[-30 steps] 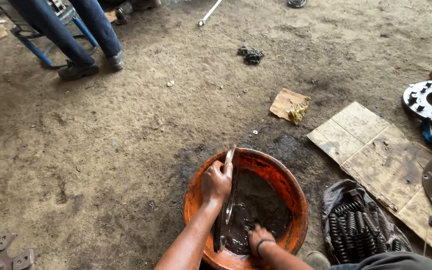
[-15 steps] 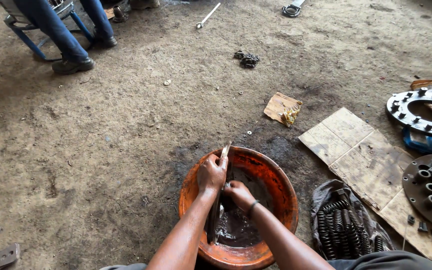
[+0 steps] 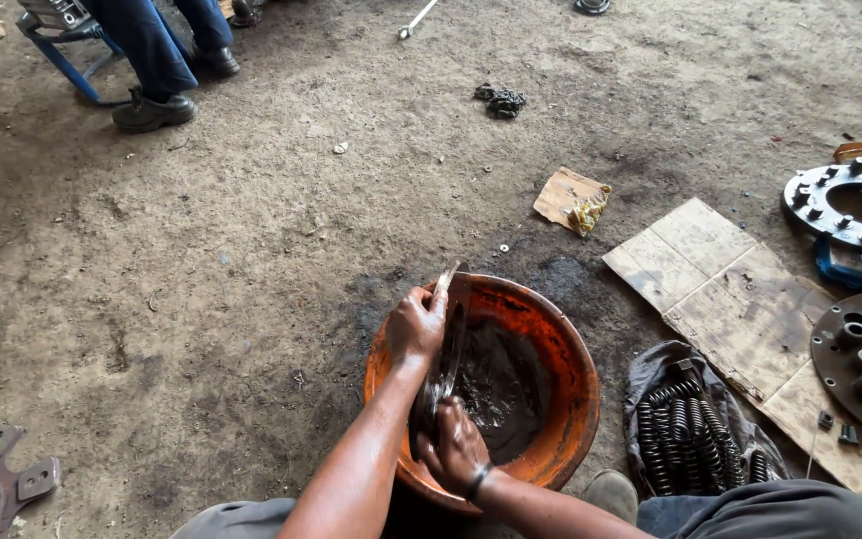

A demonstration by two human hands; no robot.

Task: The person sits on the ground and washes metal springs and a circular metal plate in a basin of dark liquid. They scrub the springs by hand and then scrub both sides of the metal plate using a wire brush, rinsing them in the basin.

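left: bare dirt floor (image 3: 202, 299) | right: coil springs (image 3: 690, 439), cardboard (image 3: 740, 309)

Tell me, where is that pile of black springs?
The springs lie on a dark cloth at lower right, between the orange basin and the cardboard sheet.

Basin in front of me, parts to the right.
Springs (image 3: 695, 439) lie right of the basin (image 3: 571, 399); cardboard (image 3: 730, 299) beyond them; another person's shoes (image 3: 157, 108) far left.
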